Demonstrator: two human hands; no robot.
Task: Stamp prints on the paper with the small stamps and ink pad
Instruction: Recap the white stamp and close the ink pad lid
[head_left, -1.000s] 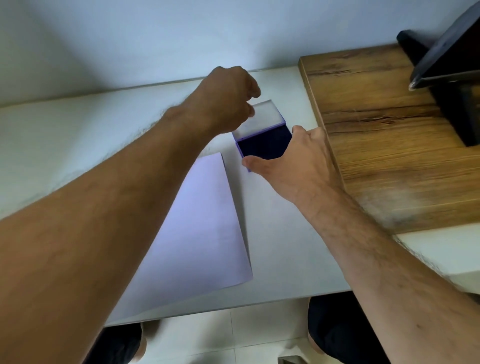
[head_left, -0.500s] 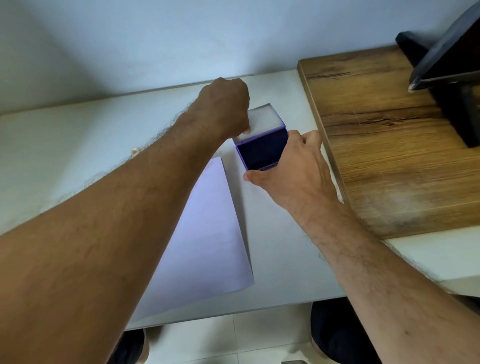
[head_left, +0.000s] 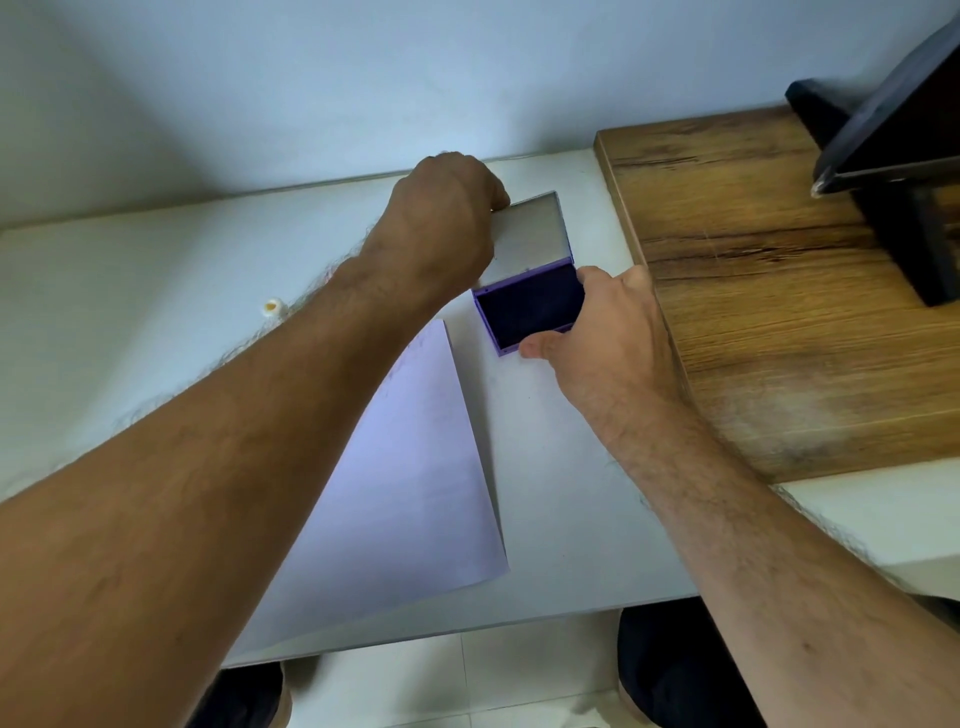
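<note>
A purple ink pad (head_left: 527, 310) lies open on the white table, its dark blue ink surface facing up. Its clear lid (head_left: 530, 236) is swung back toward the wall. My left hand (head_left: 441, 223) grips the lid's left edge. My right hand (head_left: 608, 332) holds the pad's base at its right and front side, thumb at the front corner. A sheet of white paper (head_left: 410, 467) lies just left of the pad, partly under my left forearm. No stamp is visible.
A wooden board (head_left: 779, 291) sits on the table to the right, with a dark stand and tilted screen (head_left: 893, 156) at its far end. A small pale object (head_left: 271, 306) lies on the white table (head_left: 130, 291) at left. The wall runs close behind.
The lid has been swung further back, lying flatter toward the wall. My left hand followed it; my right hand stayed on the base.
</note>
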